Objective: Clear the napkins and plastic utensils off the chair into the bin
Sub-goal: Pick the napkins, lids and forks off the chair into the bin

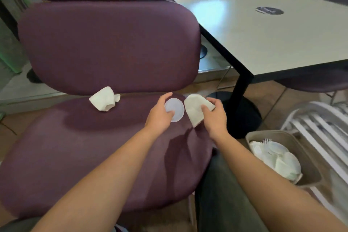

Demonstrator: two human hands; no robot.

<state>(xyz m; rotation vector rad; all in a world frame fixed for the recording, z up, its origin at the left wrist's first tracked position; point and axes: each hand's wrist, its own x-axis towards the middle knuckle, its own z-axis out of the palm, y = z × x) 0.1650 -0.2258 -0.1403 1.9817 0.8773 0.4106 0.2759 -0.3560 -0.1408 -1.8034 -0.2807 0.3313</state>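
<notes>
Forearms extended over chair seat [75, 156]. Left hand [160, 117], grip pinching round plastic lid [174, 109] by its rim; right hand [212, 117], grip closed around crumpled napkin [195, 109]. Second napkin [104, 99] at seat back, untouched. Bin [308, 167] low at right, part-filled. Risk: thin lid slipping from shallow pinch during carry across.

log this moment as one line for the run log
left hand: holds round lid | right hand: grips napkin | chair: one crumpled napkin left
</notes>
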